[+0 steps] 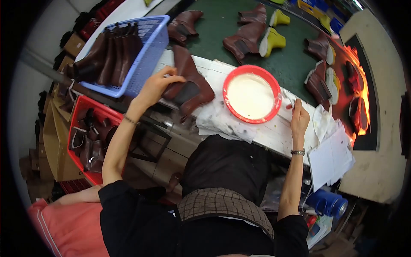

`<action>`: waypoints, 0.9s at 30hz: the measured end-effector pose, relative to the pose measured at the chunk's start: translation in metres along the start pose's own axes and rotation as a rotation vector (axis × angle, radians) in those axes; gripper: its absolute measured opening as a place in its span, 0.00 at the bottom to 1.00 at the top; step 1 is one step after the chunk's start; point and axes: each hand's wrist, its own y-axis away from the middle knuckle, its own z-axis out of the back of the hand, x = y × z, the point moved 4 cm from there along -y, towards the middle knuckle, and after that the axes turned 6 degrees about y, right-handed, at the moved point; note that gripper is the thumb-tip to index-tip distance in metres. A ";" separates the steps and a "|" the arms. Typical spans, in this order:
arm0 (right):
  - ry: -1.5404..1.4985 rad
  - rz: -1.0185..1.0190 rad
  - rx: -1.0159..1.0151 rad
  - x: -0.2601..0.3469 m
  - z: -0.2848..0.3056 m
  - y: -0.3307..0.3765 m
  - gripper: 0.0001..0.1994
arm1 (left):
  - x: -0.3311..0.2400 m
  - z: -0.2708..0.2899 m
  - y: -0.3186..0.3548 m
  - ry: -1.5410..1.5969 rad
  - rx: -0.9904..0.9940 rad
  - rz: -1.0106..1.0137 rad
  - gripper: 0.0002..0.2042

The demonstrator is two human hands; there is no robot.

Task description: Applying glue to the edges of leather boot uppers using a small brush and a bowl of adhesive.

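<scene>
My left hand (159,85) grips a brown leather ankle boot (201,88) with a dark elastic side panel, at the near edge of the bench. Its thumb lies over the boot's upper and the other fingers are partly hidden. To the right of the boot stands a red-rimmed bowl (228,107) of creamy white liquid. Beyond the bowl, my right hand (300,116) is closed above the white bench top. A small reddish bit shows at its fingertips, too little to name.
A blue basket (143,70) of brown boots stands at the left, above a red crate (81,158) of shoe parts. Boots and yellow-green soles (272,42) lie on the green belt (205,34), which leads to a glowing heater opening (364,107). Another person's coral garment (70,229) is lower left.
</scene>
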 end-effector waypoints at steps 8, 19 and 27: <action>0.354 0.384 -0.017 0.083 0.015 0.027 0.08 | 0.043 -0.019 0.034 0.223 -0.245 0.602 0.23; 0.618 0.554 -0.001 0.101 0.001 0.033 0.07 | 0.036 -0.045 -0.009 -0.059 -0.444 1.086 0.55; 0.374 0.316 -0.011 0.078 0.026 0.036 0.10 | -0.067 -0.004 -0.022 0.569 -0.268 0.558 0.26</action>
